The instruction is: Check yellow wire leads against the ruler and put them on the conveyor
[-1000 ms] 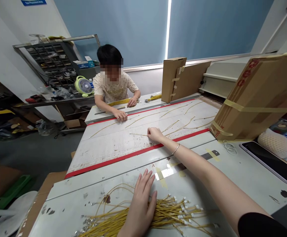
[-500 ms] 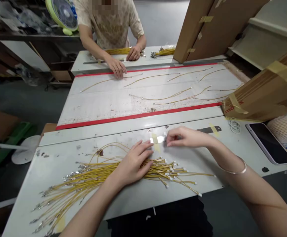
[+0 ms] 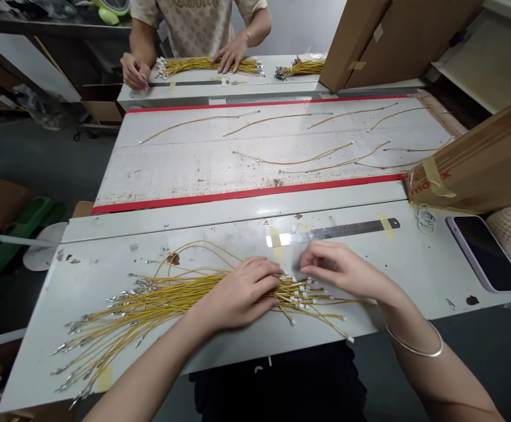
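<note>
A bundle of yellow cables (image 3: 180, 293) lies on the near bench, with white connectors (image 3: 301, 296) at its right end and metal-tipped ends at its left. My left hand (image 3: 249, 290) rests over the bundle, its fingers curled down around the cables. Just above the white connectors is my right hand (image 3: 341, 266), thumb and forefinger brought together; whatever sits between those fingertips is too small to make out. Behind it, a steel ruler (image 3: 352, 228) is taped to the bench.
Single cables lie spread over the white belt (image 3: 171, 170) between red edge strips. Across it, a co-worker's hand (image 3: 233, 54) rests on another cable bundle (image 3: 189, 65). A phone (image 3: 486, 253), white rings (image 3: 425, 220) and a cardboard box (image 3: 470, 164) are at right.
My right hand has come from the ruler's left end down toward the connectors. My left hand's fingers have drawn closer together on the bundle. One co-worker's hand has left the belt.
</note>
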### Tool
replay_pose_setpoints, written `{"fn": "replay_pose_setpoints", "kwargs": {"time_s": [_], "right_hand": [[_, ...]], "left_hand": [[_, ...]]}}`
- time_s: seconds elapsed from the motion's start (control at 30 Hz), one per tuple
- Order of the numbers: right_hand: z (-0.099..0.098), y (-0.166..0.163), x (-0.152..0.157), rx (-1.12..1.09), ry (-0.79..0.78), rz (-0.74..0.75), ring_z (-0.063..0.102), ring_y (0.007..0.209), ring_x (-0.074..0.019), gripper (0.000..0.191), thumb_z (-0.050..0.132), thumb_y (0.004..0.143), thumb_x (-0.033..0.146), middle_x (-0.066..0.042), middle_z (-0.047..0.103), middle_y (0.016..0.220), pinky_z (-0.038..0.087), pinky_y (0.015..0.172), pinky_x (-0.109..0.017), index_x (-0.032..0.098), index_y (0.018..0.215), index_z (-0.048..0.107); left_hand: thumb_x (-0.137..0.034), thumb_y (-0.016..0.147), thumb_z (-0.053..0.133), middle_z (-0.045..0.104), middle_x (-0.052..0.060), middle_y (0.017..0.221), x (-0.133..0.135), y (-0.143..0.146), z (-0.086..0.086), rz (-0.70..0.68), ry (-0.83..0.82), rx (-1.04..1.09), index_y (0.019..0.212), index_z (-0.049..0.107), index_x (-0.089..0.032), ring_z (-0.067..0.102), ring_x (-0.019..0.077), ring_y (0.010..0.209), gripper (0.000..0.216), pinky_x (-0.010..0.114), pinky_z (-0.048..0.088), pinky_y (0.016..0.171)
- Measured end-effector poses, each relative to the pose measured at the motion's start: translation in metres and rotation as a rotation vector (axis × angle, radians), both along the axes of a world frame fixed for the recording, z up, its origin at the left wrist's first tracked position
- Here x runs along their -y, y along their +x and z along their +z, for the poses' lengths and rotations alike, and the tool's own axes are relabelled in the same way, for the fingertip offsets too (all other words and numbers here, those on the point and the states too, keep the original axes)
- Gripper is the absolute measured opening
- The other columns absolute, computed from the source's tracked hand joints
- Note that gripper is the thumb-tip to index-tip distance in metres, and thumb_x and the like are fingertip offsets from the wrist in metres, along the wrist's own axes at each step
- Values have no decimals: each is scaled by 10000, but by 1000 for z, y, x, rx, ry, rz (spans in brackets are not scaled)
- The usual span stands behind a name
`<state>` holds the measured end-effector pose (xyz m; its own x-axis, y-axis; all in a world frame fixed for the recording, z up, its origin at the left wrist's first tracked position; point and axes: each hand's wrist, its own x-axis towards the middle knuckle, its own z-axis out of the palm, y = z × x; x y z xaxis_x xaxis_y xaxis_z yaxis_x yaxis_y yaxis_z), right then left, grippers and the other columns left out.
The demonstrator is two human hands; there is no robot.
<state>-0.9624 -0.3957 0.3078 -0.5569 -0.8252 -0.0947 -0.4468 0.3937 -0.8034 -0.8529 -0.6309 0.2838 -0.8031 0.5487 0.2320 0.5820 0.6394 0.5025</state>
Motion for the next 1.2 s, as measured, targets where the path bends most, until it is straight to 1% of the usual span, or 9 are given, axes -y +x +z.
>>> {"fn": "replay_pose_setpoints", "kwargs": {"time_s": [0.1,0.2,0.37,0.47,0.7,0.8,0.9,1.0,1.2], "right_hand": [[3,7,4,98,19,135,564,753,-129,139,641,910,330,-2,626,839,480,699,-274,210,846,613],[7,10,7,171,-20,159,573,782,-133,133,652,904,342,-9,640,867,495,730,-283,211,890,635],[13,8,10,276,-157,91,604,830,-139,157,576,953,320,-29,664,903,516,764,-296,213,1039,652],[11,11,18,284,-278,54,628,856,-146,209,625,926,295,-27,674,931,528,786,-310,235,1124,652],[7,24,37,169,-479,39,626,773,-134,162,594,932,203,-21,684,850,510,668,-279,255,989,737],[9,19,31,82,-636,-146,613,754,-129,157,611,917,187,-13,670,813,497,639,-267,263,949,745],[17,2,16,1,-933,-541,594,717,-124,35,701,852,229,-3,646,793,485,621,-276,237,852,735],[31,-19,-4,36,-1161,-830,527,623,-100,193,837,696,269,15,595,709,466,585,-277,175,740,674],[39,-48,-46,99,-1238,-978,332,525,-43,462,907,524,248,66,420,569,302,455,-168,153,596,460]], "left_hand": [[-207,1007,444,668,101,1208,-5,3,1,-59,-19,2,952,636,-168,589,204,1186,203,401,404,1129],[-181,1021,389,688,93,1136,-7,4,2,-13,75,13,936,620,-175,609,189,1130,246,397,446,1075],[-189,994,445,677,21,845,-5,8,6,234,375,125,951,574,-183,637,130,751,136,252,530,709],[-187,982,485,670,2,819,-5,10,8,344,466,122,1005,579,-185,632,113,696,97,218,509,657],[-201,1005,466,631,1,766,-6,11,10,240,445,19,1027,635,-169,596,102,651,173,198,484,626],[-175,1002,466,616,8,741,-2,10,13,277,414,-62,977,627,-148,578,106,643,165,202,470,618],[-143,991,479,611,22,732,7,8,15,324,321,-213,980,624,-124,558,119,642,147,223,458,616],[-120,978,491,593,21,694,16,6,17,360,194,-350,967,635,-117,519,131,613,144,245,431,585],[-106,968,484,649,45,739,18,6,13,383,95,-367,952,648,-130,574,153,639,166,261,465,598]]}}
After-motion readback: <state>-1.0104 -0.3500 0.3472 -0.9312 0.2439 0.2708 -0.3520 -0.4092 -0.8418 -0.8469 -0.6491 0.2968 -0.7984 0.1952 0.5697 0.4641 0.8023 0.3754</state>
